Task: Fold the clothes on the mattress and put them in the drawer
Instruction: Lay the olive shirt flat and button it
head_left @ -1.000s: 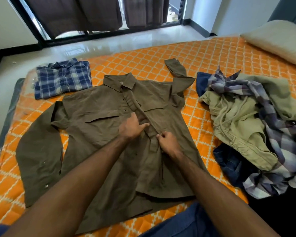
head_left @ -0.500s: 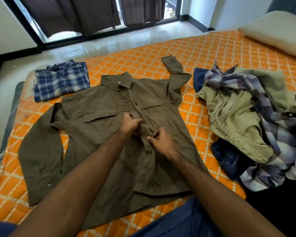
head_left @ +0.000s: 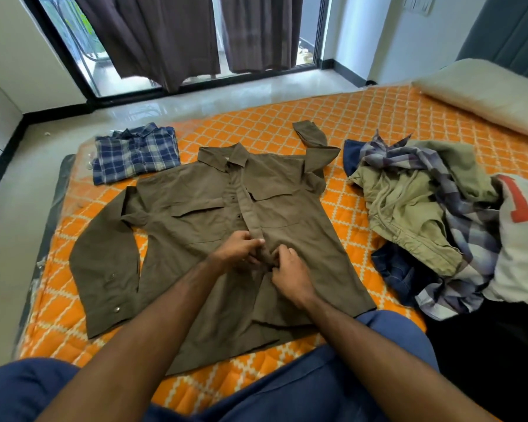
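Placket of the olive-brown long-sleeved cotton shirt (head_left: 226, 239) is being fastened at mid-front.

Since a second ago, the left hand (head_left: 238, 248) and right hand (head_left: 290, 275) are brought closer together, fingers curled and pinching the placket where they meet; a button is judged to be closing, so folding is not yet begun. The shirt is spread flat at the centre of the orange quilted mattress (head_left: 363, 123). A folded blue plaid shirt (head_left: 136, 153) is seen at 10 o'clock, a heap of unfolded clothes (head_left: 433, 217) at 3 o'clock.

Both hands, left hand (head_left: 240, 249) & right hand (head_left: 290, 274), pinching olive shirt (head_left: 195, 226) placket, orange mattress (head_left: 363, 117)
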Motion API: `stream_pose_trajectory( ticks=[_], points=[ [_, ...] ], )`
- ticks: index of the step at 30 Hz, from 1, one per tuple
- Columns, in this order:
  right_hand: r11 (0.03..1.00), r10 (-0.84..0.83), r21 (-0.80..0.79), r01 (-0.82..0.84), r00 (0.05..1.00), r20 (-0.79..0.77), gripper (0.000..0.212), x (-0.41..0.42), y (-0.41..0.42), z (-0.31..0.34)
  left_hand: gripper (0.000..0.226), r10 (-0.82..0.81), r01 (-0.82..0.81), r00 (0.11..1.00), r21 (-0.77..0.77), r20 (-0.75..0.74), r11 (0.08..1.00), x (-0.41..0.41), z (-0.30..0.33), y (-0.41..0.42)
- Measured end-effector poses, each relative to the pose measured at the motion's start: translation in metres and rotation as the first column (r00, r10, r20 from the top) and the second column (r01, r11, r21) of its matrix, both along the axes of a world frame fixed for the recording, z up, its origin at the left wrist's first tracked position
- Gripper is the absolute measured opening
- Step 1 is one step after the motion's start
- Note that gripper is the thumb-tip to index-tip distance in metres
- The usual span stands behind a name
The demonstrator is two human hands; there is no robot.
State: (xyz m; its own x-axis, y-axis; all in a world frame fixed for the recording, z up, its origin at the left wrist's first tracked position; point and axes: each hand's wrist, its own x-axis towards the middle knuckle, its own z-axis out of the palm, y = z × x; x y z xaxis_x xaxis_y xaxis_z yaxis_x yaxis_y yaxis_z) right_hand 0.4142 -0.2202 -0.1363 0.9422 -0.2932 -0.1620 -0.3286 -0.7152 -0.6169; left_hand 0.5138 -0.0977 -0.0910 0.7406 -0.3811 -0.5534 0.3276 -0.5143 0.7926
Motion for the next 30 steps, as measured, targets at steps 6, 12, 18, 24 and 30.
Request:
stream_pose_trajectory(
  ticks=[6,12,18,24,30],
  points=[
    [0.966,-0.095,0.251,0.057,0.986,0.141,0.023,-0.009,-0.021,0.004,0.024,-0.174,0.173,0.984,-0.029,-0.037,0.985,-0.022,0.003,0.011],
    [0.957,-0.015,0.287,0.027,0.999,-0.045,0.029,-0.019,-0.007,-0.012,0.037,-0.224,0.222,0.974,0.053,0.037,0.974,-0.053,-0.013,0.035],
    [0.954,-0.126,0.254,0.159,0.982,-0.142,0.034,-0.014,0.003,-0.006,0.042,-0.166,0.163,0.986,-0.196,-0.002,0.967,-0.070,-0.004,0.040],
    [0.863,-0.175,0.458,0.213,0.977,-0.123,0.018,-0.017,-0.006,-0.010,0.024,-0.110,0.118,0.908,0.004,0.405,0.993,-0.072,-0.042,0.061],
    [0.819,-0.143,0.554,0.152,0.988,-0.059,0.031,-0.017,-0.009,-0.016,0.048,-0.424,-0.022,0.653,0.575,0.628,0.818,-0.089,-0.071,0.054]
  ],
)
